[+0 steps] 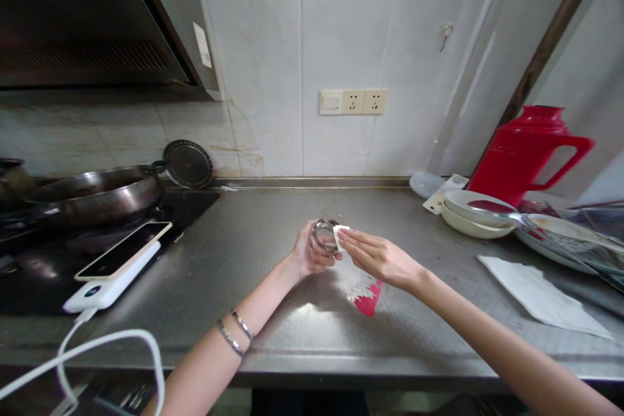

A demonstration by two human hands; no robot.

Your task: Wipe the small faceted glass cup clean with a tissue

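My left hand (311,252) is wrapped around a clear glass cup (324,234), whose round mouth is tilted toward me above the steel counter. Between the fingers of my right hand (377,257) is a small white wad (340,235) that looks like folded tissue, pressed at the right side of the rim. How far it reaches inside the glass I cannot tell. Below my hands lies a red piece with a ragged white edge (369,299), partly hidden by my right hand.
On the left are a stove with a steel pan (104,194), and a phone (125,249) on a white power bank (114,279) with a cable. A paper towel (541,296), stacked bowls (480,224) and a red thermos jug (519,156) stand or lie right.
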